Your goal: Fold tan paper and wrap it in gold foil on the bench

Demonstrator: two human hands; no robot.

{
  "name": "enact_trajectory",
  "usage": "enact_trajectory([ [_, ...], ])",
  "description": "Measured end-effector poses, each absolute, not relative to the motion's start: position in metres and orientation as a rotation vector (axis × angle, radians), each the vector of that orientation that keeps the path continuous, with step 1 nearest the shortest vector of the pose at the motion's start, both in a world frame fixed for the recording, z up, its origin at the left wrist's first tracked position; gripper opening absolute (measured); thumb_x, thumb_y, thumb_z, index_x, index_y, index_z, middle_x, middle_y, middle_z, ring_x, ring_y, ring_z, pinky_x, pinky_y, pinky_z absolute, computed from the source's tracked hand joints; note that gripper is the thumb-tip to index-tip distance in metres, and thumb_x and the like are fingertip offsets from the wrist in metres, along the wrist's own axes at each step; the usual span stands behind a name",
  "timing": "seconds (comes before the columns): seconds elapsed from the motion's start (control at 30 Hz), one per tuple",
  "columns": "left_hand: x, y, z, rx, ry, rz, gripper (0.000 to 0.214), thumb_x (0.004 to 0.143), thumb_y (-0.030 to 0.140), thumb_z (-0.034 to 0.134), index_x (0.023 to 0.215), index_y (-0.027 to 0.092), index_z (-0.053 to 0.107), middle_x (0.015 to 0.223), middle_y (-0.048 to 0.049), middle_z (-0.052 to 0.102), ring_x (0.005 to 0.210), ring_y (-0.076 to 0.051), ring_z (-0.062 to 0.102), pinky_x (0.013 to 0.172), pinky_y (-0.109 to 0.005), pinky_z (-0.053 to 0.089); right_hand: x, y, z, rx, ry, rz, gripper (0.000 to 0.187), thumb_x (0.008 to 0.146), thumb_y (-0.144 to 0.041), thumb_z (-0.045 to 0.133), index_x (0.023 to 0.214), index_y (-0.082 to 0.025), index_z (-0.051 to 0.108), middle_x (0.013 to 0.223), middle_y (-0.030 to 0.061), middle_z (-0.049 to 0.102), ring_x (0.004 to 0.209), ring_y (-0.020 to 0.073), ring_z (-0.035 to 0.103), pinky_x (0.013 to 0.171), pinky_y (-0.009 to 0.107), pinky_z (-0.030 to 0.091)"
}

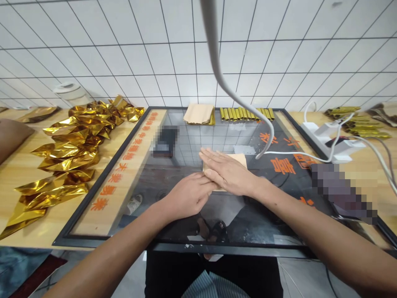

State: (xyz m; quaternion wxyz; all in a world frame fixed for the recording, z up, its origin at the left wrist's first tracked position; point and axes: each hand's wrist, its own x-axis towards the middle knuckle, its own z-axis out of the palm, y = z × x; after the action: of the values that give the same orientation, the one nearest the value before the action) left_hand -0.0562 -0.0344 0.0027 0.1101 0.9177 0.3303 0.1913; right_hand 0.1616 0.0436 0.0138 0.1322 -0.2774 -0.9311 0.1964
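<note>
Beige paper piece [241, 160] lies flat under the right hand [228, 171], on the black-framed glass panel [173, 171], and its far right corner shows beyond this hand. Both hands are together: the right is spread flat, crossing over the fingertips of the left hand [190, 196], whose grip I cannot tell. Beyond the hands lies a beige paper stack [198, 113]; left of them, folded gold foil pieces [70, 155].
</note>
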Motion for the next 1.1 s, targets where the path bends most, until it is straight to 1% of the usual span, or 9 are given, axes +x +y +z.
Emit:
enact_trajectory([
  [0.1,-0.057,-0.035,0.002,2.689,0.985,0.539,0.038,0.103,0.012,0.048,0.127,0.021,0.075,0.124,-0.0085,0.080,0.119,-0.027,0.073,0.110,-0.046,0.056,0.159,0.038,0.013,-0.815,-2.692,0.693,0.082,0.115,-0.066,0.022,0.173,-0.011,0.037,0.182,0.0159,0.026,0.170,0.0292,0.021,0.140,0.051,0.019],
  [0.27,-0.057,-0.031,0.009,2.557,0.958,0.588,0.041,0.104,0.012,0.047,0.133,0.023,0.074,0.133,-0.0069,0.078,0.129,-0.024,0.069,0.116,-0.042,0.052,0.160,0.046,0.004,-0.872,-2.616,0.794,0.082,0.113,-0.071,0.021,0.174,-0.019,0.037,0.182,0.0116,0.027,0.170,0.0300,0.022,0.140,0.057,0.018],
  [0.43,-0.054,-0.009,0.036,2.349,1.061,0.529,0.031,0.101,0.018,0.049,0.097,0.023,0.079,0.098,-0.0007,0.081,0.090,-0.018,0.074,0.084,-0.029,0.054,0.162,0.055,0.002,-0.912,-2.523,0.899,0.088,0.111,-0.076,0.017,0.177,-0.018,0.029,0.182,0.0118,0.026,0.170,0.0284,0.022,0.140,0.056,0.015],
  [0.5,-0.049,0.003,0.047,2.400,1.134,0.382,0.030,0.100,0.023,0.051,0.080,0.021,0.073,0.072,0.0021,0.070,0.066,-0.015,0.062,0.065,-0.027,0.043,0.166,0.060,0.002,-0.945,-2.486,0.933,0.091,0.109,-0.079,0.015,0.177,-0.018,0.027,0.183,0.0115,0.025,0.171,0.0276,0.020,0.140,0.056,0.014],
  [0.6,-0.039,0.018,0.058,2.407,1.229,0.262,0.032,0.101,0.029,0.052,0.074,0.021,0.068,0.062,0.0038,0.059,0.058,-0.014,0.050,0.057,-0.028,0.033,0.177,0.070,0.000,-1.055,-2.416,0.945,0.094,0.107,-0.082,0.017,0.177,-0.021,0.028,0.183,0.0095,0.025,0.171,0.0288,0.019,0.140,0.058,0.013],
  [0.73,-0.027,0.028,0.053,2.465,1.224,0.371,0.032,0.103,0.028,0.048,0.089,0.021,0.076,0.078,-0.0002,0.072,0.071,-0.017,0.063,0.069,-0.030,0.047,0.189,0.080,-0.002,-1.085,-2.346,0.914,0.093,0.108,-0.081,0.020,0.177,-0.020,0.028,0.183,0.0097,0.026,0.170,0.0282,0.022,0.140,0.056,0.016],
  [0.83,-0.025,0.030,0.036,2.584,1.121,0.488,0.033,0.103,0.025,0.048,0.118,0.022,0.077,0.120,-0.0076,0.079,0.110,-0.026,0.073,0.097,-0.038,0.056,0.192,0.081,0.000,-1.080,-2.302,0.861,0.088,0.109,-0.079,0.021,0.177,-0.024,0.030,0.183,0.0071,0.029,0.170,0.0265,0.024,0.140,0.054,0.018],
  [0.97,-0.029,0.031,0.015,2.658,1.069,0.432,0.046,0.107,0.039,0.056,0.148,0.020,0.063,0.156,-0.0130,0.065,0.147,-0.034,0.057,0.125,-0.056,0.044,0.187,0.068,0.012,-1.071,-2.275,0.678,0.088,0.109,-0.077,0.021,0.176,-0.021,0.031,0.183,0.0090,0.028,0.171,0.0273,0.021,0.140,0.054,0.018],
  [1.1,-0.035,0.036,-0.007,2.676,1.195,0.502,0.052,0.109,0.042,0.055,0.157,0.021,0.056,0.163,-0.0145,0.058,0.153,-0.035,0.050,0.128,-0.059,0.042,0.171,0.043,0.021,-0.972,-2.342,0.729,0.087,0.112,-0.075,0.024,0.177,-0.018,0.027,0.185,0.0110,0.020,0.172,0.0242,0.013,0.141,0.052,0.016],
])
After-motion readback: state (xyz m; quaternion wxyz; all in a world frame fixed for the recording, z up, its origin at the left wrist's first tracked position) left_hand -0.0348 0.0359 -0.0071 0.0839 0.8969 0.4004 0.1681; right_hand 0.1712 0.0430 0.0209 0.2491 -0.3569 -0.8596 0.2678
